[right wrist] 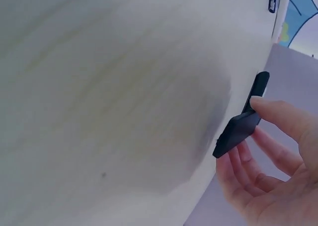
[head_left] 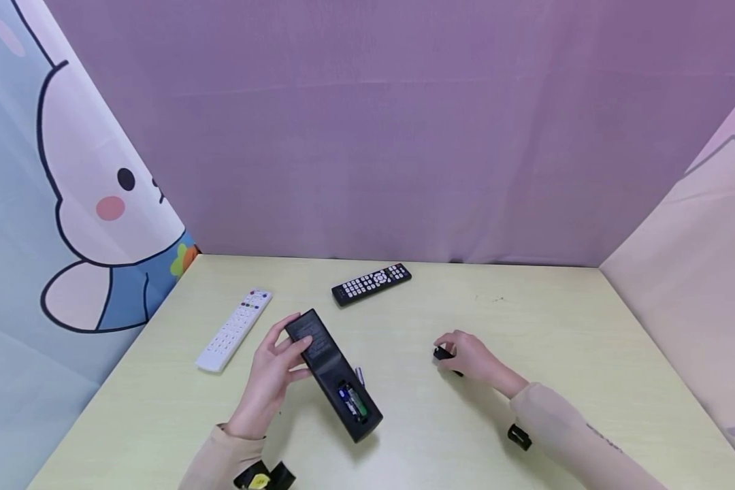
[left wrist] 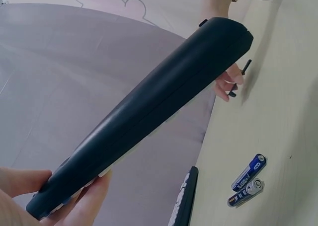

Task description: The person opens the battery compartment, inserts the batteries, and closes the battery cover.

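My left hand grips a black remote control near its upper end, thumb across the back. Its back faces up, tilted above the table, and its uncovered battery compartment shows a blue and a green battery. In the left wrist view the remote is seen from its side. Over the table to the right, my right hand pinches a small black battery cover between thumb and fingers. Two loose blue-and-silver batteries lie side by side on the table; in the head view the held remote mostly hides them.
A white remote lies on the left of the pale table. Another black remote lies face up farther back. A purple curtain hangs behind the table, with printed cloth at both sides.
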{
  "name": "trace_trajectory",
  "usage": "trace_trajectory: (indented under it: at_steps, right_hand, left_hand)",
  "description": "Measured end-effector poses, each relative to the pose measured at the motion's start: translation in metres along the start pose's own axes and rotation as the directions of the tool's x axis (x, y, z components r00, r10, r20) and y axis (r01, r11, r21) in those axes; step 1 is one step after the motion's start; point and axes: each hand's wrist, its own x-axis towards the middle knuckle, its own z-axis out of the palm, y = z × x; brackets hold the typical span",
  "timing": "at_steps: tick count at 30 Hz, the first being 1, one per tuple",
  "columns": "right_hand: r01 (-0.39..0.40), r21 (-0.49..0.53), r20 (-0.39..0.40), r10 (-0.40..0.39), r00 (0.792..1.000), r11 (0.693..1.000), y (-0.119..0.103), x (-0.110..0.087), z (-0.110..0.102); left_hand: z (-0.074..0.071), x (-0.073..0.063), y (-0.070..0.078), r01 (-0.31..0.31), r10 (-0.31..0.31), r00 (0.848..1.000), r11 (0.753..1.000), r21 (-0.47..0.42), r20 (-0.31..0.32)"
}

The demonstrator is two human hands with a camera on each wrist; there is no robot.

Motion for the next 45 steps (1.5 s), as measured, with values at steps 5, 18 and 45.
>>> trace_trajectory:
  at_steps: [5,18,45]
  right_hand:
    - [0.043,0.031,-0.053,-0.041,0.998,0.999,-0.004,-0.002,0.002]
    - [0.152,0.185,-0.229,-0.108,0.967,0.971,-0.026,-0.013,0.004]
    - [0.263,0.424,-0.421,-0.069,0.905,0.867,-0.079,-0.040,0.006]
  left_hand:
    - [0.001,-0.001,0.000,-0.003,0.003,1.000,1.000,-0.022,-0.016]
    - [0.005,-0.002,-0.001,-0.023,0.020,0.999,0.998,-0.065,-0.043]
    - [0.013,0.000,-0.004,-0.038,0.028,0.997,0.992,-0.119,-0.078]
